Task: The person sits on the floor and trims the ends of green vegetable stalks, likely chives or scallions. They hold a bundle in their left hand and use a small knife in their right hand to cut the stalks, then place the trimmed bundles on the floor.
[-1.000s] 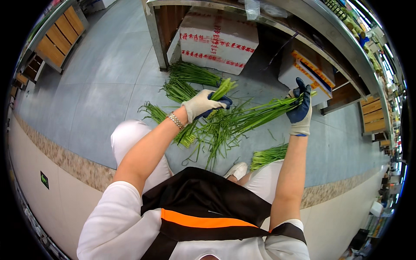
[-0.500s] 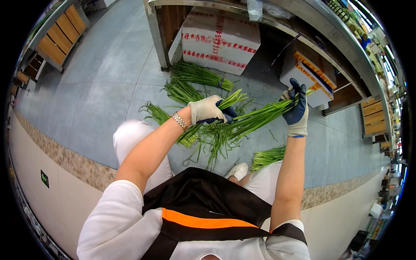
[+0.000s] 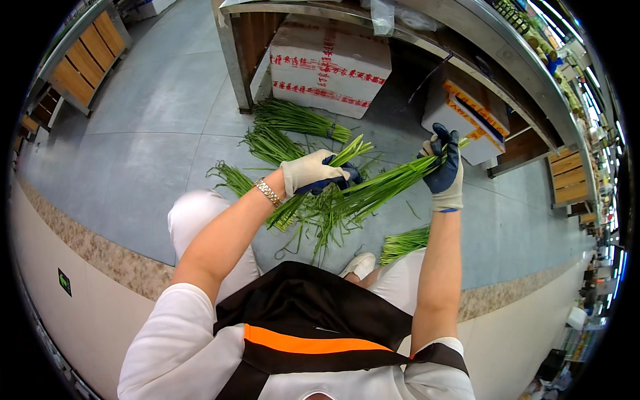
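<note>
My left hand point(image 3: 310, 172), in a cream glove with dark blue fingers, is closed around a small bunch of garlic chives point(image 3: 354, 151), whose pale ends stick out past the fingers. Farther right, my raised right hand point(image 3: 445, 168), gloved the same way, grips a second, longer bunch of garlic chives point(image 3: 390, 187) near its pale ends. Those leaves slope down to the left, below my left hand. Loose chive leaves point(image 3: 327, 227) lie on the floor beneath. Beyond my left hand rest a tied chive bundle point(image 3: 300, 119) and another heap point(image 3: 270, 144); more chives point(image 3: 233, 179) lie by my left forearm.
Another chive bundle point(image 3: 405, 244) lies beside my right knee. Ahead stands a metal-edged counter point(image 3: 233, 60), with a white box with red print point(image 3: 330, 70) and a white-and-orange box point(image 3: 460, 123) under it. Wood-slatted stands point(image 3: 93, 57) are at far left.
The whole view has shifted slightly, so the scene sits a little farther left. Both hands keep their grip on the chives, with hardly any movement between them.
</note>
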